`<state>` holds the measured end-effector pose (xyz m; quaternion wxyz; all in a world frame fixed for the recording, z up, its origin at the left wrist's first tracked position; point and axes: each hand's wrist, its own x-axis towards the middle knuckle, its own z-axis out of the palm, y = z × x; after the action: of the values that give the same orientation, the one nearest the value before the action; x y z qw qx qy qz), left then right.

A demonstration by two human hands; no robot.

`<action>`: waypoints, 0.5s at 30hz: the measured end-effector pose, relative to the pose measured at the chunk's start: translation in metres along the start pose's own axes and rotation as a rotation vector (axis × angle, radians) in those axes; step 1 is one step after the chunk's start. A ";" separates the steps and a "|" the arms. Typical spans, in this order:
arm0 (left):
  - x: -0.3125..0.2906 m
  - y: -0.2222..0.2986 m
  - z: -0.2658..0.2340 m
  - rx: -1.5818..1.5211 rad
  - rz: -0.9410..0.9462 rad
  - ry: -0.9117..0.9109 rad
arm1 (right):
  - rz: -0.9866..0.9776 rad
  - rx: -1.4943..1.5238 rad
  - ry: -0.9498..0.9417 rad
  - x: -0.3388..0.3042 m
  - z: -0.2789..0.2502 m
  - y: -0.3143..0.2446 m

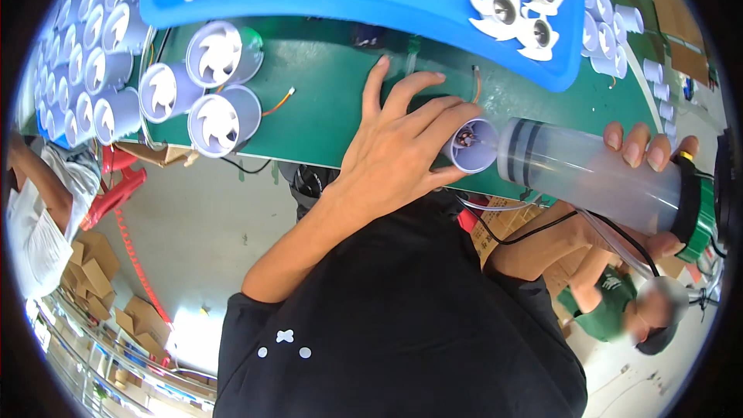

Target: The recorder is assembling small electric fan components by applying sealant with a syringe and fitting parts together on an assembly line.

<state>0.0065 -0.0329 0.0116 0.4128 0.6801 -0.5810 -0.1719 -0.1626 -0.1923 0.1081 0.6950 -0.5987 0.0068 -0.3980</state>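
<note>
My left hand (391,147) is wrapped round a pale lavender cylindrical fan housing (455,156), its open end turned toward the right. Inside it, a copper-coloured motor core (465,139) shows. A short orange-brown wire with a small connector (476,81) lies just beyond that hand. My right hand (638,149) grips a large translucent dispensing syringe (573,159) with black bands near its front and a green cap (703,217) at its back. The syringe lies nearly level, its front end close to the housing's mouth. The syringe body hides part of my right palm.
Three housings with white fan blades (219,54) stand left on the green table (309,77). Many more housings (108,70) fill the far left. A blue tray (371,8) holds white impellers (503,9). Black cable (534,238) hangs below the syringe. Another person (607,306) is at lower right.
</note>
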 end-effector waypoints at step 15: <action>0.006 0.001 -0.003 0.044 0.014 -0.050 | -0.281 -0.490 0.709 -0.051 -0.061 -0.113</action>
<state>0.0097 -0.0371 0.0154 0.3843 0.6804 -0.5995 -0.1731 -0.2880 -0.2100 0.1615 0.4266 -0.5674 0.2570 -0.6557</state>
